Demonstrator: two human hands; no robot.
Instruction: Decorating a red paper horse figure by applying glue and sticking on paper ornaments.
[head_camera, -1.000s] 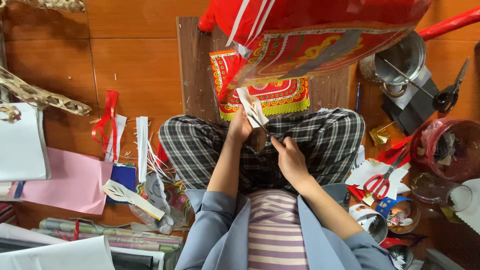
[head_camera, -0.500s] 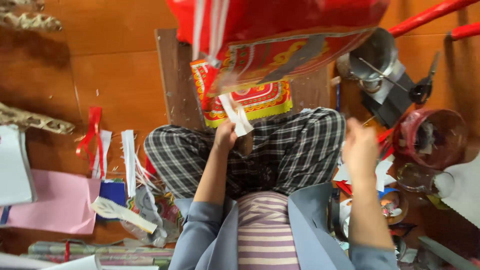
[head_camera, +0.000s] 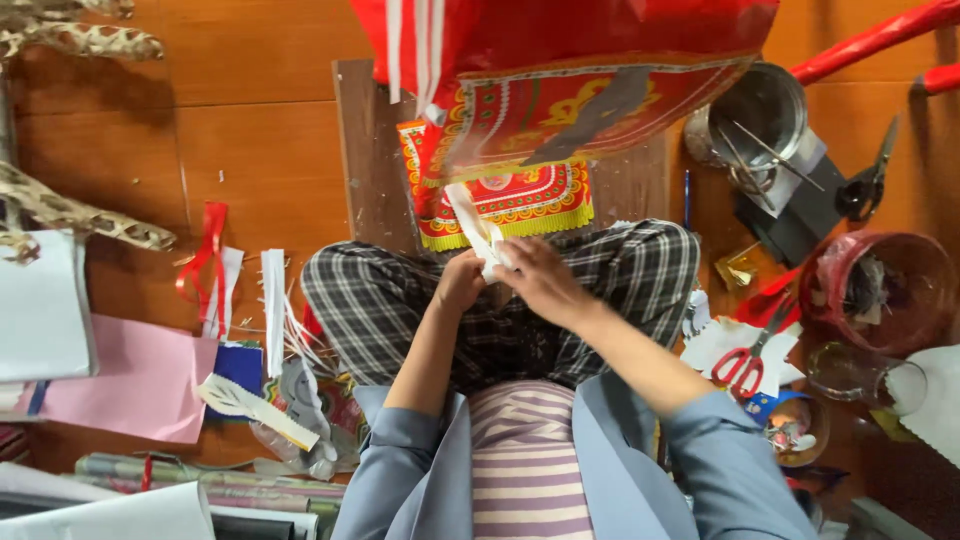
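Hands meet over my lap in the head view: left hand (head_camera: 462, 283) and right hand (head_camera: 538, 277) both pinch a white paper strip (head_camera: 478, 232) (fingers closed on it), just below the red-and-yellow patterned sheet (head_camera: 505, 195). Red-handled scissors (head_camera: 745, 360) lie apart at right.

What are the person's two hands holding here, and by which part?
Both hands, left hand and right hand, hold a white paper strip by its lower end.
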